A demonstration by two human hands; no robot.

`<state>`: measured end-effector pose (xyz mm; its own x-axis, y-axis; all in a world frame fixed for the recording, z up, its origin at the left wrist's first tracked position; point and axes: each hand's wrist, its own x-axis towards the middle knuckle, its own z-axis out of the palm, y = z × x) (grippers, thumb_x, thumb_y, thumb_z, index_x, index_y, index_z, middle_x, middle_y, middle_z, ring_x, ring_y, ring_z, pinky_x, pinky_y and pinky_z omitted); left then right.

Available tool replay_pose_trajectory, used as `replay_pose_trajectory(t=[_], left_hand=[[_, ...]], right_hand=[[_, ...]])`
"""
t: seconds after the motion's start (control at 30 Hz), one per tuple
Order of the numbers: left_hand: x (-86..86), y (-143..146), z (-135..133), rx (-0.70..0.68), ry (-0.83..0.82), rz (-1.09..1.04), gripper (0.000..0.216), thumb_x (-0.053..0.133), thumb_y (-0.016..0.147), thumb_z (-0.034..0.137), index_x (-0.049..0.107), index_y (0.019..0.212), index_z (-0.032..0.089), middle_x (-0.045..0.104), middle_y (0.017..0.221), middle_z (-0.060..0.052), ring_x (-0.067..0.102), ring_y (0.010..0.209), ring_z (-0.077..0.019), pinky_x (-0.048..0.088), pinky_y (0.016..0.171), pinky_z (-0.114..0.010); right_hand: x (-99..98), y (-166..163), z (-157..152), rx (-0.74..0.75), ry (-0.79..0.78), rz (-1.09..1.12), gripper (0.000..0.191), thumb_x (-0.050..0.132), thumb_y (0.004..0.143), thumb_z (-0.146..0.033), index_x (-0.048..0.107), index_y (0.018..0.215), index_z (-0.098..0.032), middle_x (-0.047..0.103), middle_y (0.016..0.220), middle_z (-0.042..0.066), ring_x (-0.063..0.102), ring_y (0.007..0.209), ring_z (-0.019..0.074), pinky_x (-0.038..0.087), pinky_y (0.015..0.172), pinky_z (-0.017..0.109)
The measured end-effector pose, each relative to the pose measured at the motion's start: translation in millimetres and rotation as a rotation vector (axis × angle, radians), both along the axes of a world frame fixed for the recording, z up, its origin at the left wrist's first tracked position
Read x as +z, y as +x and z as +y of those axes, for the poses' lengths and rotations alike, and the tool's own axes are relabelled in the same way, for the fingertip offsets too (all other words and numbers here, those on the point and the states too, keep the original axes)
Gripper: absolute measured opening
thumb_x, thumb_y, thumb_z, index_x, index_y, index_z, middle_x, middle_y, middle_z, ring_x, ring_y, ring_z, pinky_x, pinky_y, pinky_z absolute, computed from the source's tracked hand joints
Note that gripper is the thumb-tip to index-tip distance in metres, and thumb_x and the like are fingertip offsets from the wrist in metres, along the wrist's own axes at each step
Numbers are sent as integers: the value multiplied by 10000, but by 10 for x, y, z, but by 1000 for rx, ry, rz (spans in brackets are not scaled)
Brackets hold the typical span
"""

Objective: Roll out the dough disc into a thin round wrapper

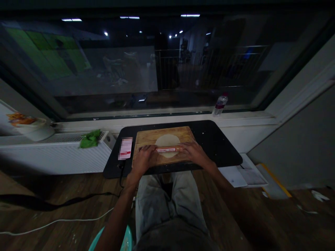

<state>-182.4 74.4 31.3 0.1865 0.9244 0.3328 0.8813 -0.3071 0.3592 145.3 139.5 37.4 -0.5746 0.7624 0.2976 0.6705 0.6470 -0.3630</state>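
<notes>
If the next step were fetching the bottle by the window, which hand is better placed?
Probably the right hand, which is nearer the bottle; the left hand is farther across the board. Both rest on the rolling pin.

A labelled rolling pin (166, 150) lies crosswise on a flat, pale, roundish sheet of dough (167, 140).

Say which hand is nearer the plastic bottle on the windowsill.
Right. The right hand, on the rolling pin, is in front and left of the plastic bottle; the left hand, on the pin's other end, is farther left.
</notes>
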Motion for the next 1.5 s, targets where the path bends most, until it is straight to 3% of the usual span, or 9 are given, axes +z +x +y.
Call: replay_pose_trajectory(t=[0.13,0.3,0.5,0.63,0.73,0.83,0.9,1.2,1.5], left_hand=[[58,-21,281,-8,15,-55,347,612,1060,124,799,1325,247,810,1404,-108,733,1306,-297,549,1167,-460],[-58,6,443,5,-33,-89,299,635,1043,136,818,1262,226,826,1353,-116,739,1286,-302,564,1155,-470],[-187,1,481,40,-26,-147,265,628,1065,186,822,1243,215,827,1348,-131,749,1270,-293,561,1165,-468],[-176,9,507,22,-14,-154,322,590,1060,171,805,1296,207,806,1404,-137,730,1318,-296,533,1222,-508],[-160,62,468,-18,1,-76,392,552,1067,167,786,1369,255,784,1469,-114,680,1430,-311,385,1353,-629],[-153,129,394,-62,3,4,393,618,1098,323,744,1469,292,720,1596,-109,556,1593,-371,196,1406,-758],[-147,162,353,-82,-4,52,487,711,1063,421,704,1531,286,665,1666,-124,484,1652,-409,144,1404,-797],[-120,207,362,-93,-7,120,661,842,970,529,673,1564,293,642,1683,-155,511,1622,-427,173,1397,-796],[-165,203,356,-129,18,93,565,826,1000,468,694,1524,306,620,1709,-137,534,1599,-397,169,1397,-796]], right_hand=[[48,-52,289,-1,5,-20,376,673,1122,-232,776,1480,-286,824,1436,82,760,1334,284,534,1230,477],[-96,-116,434,-18,-16,-56,401,704,1089,-170,772,1474,-258,814,1445,89,742,1332,258,547,1194,424],[-132,-229,360,-53,85,-89,514,780,1060,-262,713,1569,-280,727,1562,126,606,1487,324,388,1342,583],[-113,-371,263,60,108,-13,277,765,1084,-256,846,1346,-295,775,1419,105,640,1404,296,453,1281,525],[-120,-457,195,174,23,-58,141,774,1091,-245,889,1168,-270,800,1301,93,687,1313,280,492,1215,499],[-110,-490,148,210,-14,-104,128,792,1087,-264,890,1168,-270,786,1360,100,658,1383,303,467,1232,537],[-90,-492,131,236,-20,-109,138,796,1086,-282,891,1186,-283,778,1396,97,624,1447,313,449,1249,549],[-43,-531,108,243,-45,-170,115,797,1080,-276,897,1134,-293,807,1346,85,630,1449,319,409,1272,590],[-13,-543,62,232,-43,-167,147,753,1097,-238,890,1138,-275,818,1349,90,671,1403,305,415,1272,575]])
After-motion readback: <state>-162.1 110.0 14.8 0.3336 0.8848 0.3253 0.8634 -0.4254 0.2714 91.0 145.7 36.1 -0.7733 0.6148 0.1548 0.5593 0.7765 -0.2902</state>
